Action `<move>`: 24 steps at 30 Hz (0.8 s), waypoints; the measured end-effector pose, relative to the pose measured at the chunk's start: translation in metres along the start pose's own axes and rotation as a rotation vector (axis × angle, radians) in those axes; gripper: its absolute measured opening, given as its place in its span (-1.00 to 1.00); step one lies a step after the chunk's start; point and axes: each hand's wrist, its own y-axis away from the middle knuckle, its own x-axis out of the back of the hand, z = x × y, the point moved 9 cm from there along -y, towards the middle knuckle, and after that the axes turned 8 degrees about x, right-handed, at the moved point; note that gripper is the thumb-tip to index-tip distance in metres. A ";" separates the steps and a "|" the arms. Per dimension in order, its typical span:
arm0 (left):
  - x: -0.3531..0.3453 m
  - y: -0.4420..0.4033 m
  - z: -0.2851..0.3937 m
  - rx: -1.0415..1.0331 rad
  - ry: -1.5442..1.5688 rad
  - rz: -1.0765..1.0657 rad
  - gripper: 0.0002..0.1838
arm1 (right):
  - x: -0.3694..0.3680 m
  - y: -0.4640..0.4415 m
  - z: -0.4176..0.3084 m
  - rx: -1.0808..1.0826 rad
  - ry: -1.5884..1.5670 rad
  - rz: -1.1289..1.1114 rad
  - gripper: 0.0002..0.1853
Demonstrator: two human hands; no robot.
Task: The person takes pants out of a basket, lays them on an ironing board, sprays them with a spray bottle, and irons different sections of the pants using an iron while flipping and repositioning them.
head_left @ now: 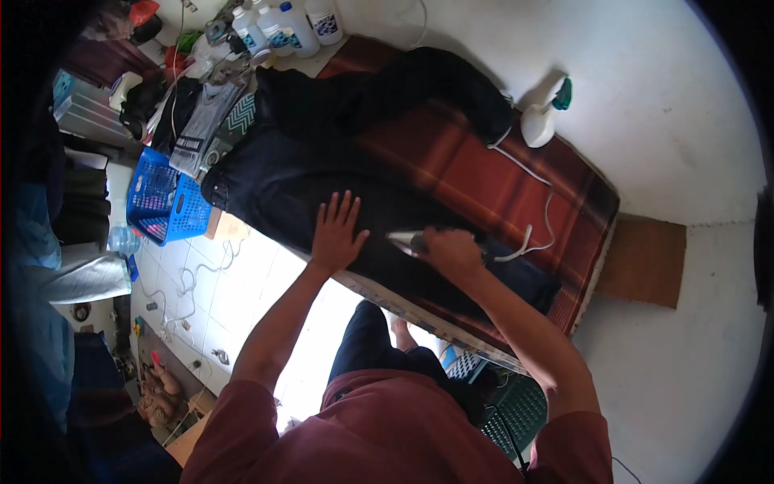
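Observation:
Black trousers [298, 181] lie spread over a table covered with a red-brown striped cloth [516, 185]. My left hand [337, 234] rests flat on the fabric with its fingers spread. To its right, my right hand [453, 252] is wrapped round the handle of an iron [403, 239], whose pointed front faces left on the trousers. A white cord runs from behind the iron across the cloth. The iron's underside is hidden. One trouser leg curves along the wall side of the table.
A white spray bottle [538, 123] with a green head stands by the wall. Plastic bottles [298, 32] and folded clothes [201, 121] are at the far left end. A blue basket [165, 198] is left of the table; a green crate [516, 407] is below its near edge.

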 end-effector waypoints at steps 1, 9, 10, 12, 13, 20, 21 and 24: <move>-0.001 0.005 -0.008 0.010 -0.002 -0.008 -0.25 | 0.003 -0.007 0.002 -0.029 0.020 0.040 -0.55; 0.052 -0.080 -0.018 -0.213 -0.006 0.197 -0.44 | -0.011 -0.053 -0.030 -0.056 -0.014 0.060 -0.59; 0.060 -0.101 -0.018 -0.280 -0.142 0.232 -0.50 | -0.010 -0.055 -0.029 -0.065 -0.010 0.102 -0.59; 0.068 -0.149 -0.035 -0.346 -0.280 0.279 -0.55 | 0.000 -0.070 -0.022 -0.121 -0.012 0.088 -0.63; 0.053 -0.173 -0.049 -0.387 -0.297 0.084 -0.62 | 0.002 -0.076 -0.017 -0.180 -0.022 0.076 -0.66; 0.035 -0.232 -0.063 -0.604 -0.178 -0.198 -0.82 | 0.002 -0.106 -0.019 -0.216 -0.017 0.086 -0.65; 0.031 -0.238 -0.064 -0.615 -0.177 -0.204 -0.82 | 0.005 -0.114 -0.018 -0.223 -0.026 0.127 -0.65; 0.023 -0.249 -0.070 -0.556 -0.004 -0.385 -0.77 | 0.010 -0.146 -0.014 -0.270 -0.042 0.161 -0.67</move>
